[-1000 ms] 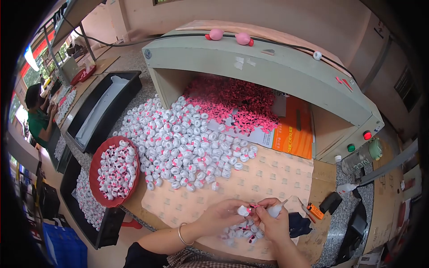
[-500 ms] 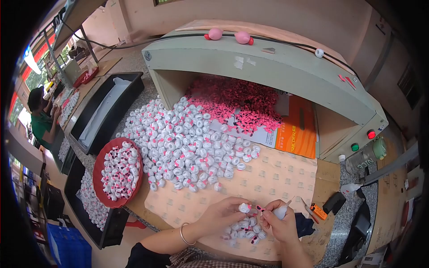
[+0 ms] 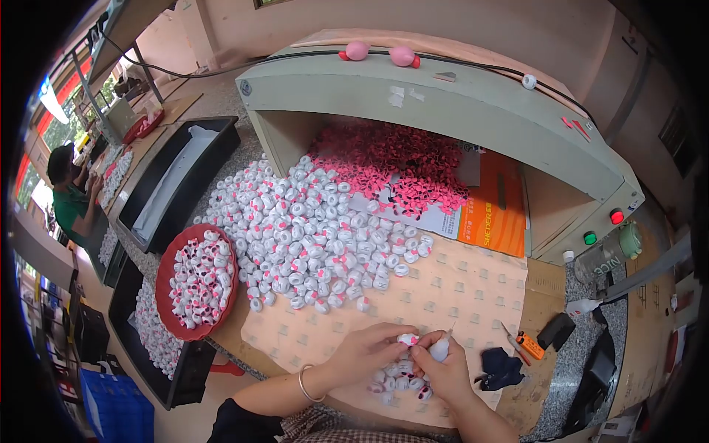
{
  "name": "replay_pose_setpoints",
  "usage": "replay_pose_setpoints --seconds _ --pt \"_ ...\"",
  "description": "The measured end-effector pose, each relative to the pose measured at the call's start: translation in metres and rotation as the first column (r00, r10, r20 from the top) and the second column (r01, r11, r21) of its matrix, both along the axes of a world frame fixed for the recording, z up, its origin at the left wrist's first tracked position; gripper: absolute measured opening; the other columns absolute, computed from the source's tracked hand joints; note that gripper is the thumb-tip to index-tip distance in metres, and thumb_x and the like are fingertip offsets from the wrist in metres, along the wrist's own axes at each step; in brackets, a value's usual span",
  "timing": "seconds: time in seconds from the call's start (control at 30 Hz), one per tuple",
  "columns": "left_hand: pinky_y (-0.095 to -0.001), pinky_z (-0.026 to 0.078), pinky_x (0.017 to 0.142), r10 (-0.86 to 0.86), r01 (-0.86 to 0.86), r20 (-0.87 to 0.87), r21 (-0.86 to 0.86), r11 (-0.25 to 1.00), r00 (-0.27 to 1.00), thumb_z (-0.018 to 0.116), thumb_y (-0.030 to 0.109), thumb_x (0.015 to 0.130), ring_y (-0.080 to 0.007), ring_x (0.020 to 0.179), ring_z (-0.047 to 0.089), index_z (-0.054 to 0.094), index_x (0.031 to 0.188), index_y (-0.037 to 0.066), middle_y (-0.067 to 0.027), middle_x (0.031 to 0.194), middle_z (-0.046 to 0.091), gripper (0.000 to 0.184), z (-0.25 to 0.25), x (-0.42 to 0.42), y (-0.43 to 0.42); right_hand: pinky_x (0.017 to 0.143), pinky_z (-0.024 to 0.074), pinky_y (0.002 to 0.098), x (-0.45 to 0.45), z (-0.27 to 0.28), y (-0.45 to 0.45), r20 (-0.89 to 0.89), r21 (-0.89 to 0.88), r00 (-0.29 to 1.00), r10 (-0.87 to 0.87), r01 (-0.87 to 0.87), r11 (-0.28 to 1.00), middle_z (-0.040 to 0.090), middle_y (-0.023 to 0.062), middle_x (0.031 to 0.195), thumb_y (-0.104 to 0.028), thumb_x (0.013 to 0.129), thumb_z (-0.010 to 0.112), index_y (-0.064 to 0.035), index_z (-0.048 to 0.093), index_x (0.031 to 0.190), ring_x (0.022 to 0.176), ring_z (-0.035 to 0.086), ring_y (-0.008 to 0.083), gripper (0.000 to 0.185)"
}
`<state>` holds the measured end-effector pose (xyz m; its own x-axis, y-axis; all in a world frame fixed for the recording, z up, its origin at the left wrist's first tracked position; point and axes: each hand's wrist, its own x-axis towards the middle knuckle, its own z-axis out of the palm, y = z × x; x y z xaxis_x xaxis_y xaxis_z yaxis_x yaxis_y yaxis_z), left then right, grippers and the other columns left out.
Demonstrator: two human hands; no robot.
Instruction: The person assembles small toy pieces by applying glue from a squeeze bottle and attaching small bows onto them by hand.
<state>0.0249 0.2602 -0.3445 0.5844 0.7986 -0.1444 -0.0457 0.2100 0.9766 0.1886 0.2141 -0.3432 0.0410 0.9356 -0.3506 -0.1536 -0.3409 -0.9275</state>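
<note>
My left hand [image 3: 365, 354], a bracelet at its wrist, pinches a small white rounded piece [image 3: 407, 339] with pink on it. My right hand [image 3: 447, 375] curls around a white needle-tipped squeeze bottle [image 3: 440, 349], its thin tip pointing up. The fingertips of that hand meet the white piece; whether a small pink part is between them is hidden. Under both hands lies a small heap of white pieces with dark pink marks [image 3: 402, 383]. Beyond them spreads a large pile of similar white pieces [image 3: 295, 236].
Small pink parts [image 3: 399, 170] lie beneath a grey-green box-shaped housing [image 3: 443, 92]. At left are a red bowl [image 3: 164, 299] of pieces and black trays [image 3: 153, 240]. A dark cloth [image 3: 501, 368], tweezers [image 3: 515, 343] and orange lighter [image 3: 530, 345] lie right. Another person [image 3: 68, 199] sits far left.
My right hand has moved left and closed in on the white piece. The pink part seen earlier at its fingertips is now hidden or against that piece. The dark cloth is more exposed.
</note>
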Motion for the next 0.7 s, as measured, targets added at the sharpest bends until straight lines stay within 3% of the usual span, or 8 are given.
replay_pose_setpoints --seconds 0.13,0.33,0.7 --pt "-0.0245 0.045 0.081 0.008 0.002 0.054 -0.189 0.982 0.998 0.051 0.007 0.086 -0.0119 0.096 0.053 0.048 0.119 0.002 -0.0065 0.112 0.053 0.034 -0.005 0.001 0.002 0.047 0.0435 0.02 -0.005 -0.005 0.002 0.089 0.073 0.995 -0.053 0.047 0.996 0.056 0.0063 0.076 -0.005 0.081 0.057 -0.0006 0.047 0.092 0.056 0.053 0.0081 0.015" --pt "-0.0246 0.045 0.084 0.004 0.018 0.134 -0.168 0.986 0.991 0.052 0.004 0.084 -0.0131 0.099 0.052 0.047 0.12 0.002 -0.0075 0.113 0.053 0.036 -0.013 0.001 0.002 0.048 0.0438 0.0197 -0.001 -0.001 0.002 0.056 0.077 0.998 0.001 -0.005 0.997 0.055 0.006 0.079 -0.004 0.08 0.058 0.0001 0.047 0.099 0.056 0.052 0.0076 0.022" --pt "-0.0228 0.045 0.082 -0.071 0.07 0.001 -0.154 0.986 0.997 0.054 0.004 0.083 -0.011 0.096 0.053 0.05 0.118 0.003 -0.007 0.109 0.056 0.036 -0.006 -0.004 0.008 0.046 0.0411 0.0195 -0.001 -0.005 0.001 0.019 0.122 1.0 0.005 -0.007 0.993 0.057 0.0063 0.076 0.0 0.078 0.06 -0.0007 0.05 0.095 0.054 0.051 0.0065 0.019"
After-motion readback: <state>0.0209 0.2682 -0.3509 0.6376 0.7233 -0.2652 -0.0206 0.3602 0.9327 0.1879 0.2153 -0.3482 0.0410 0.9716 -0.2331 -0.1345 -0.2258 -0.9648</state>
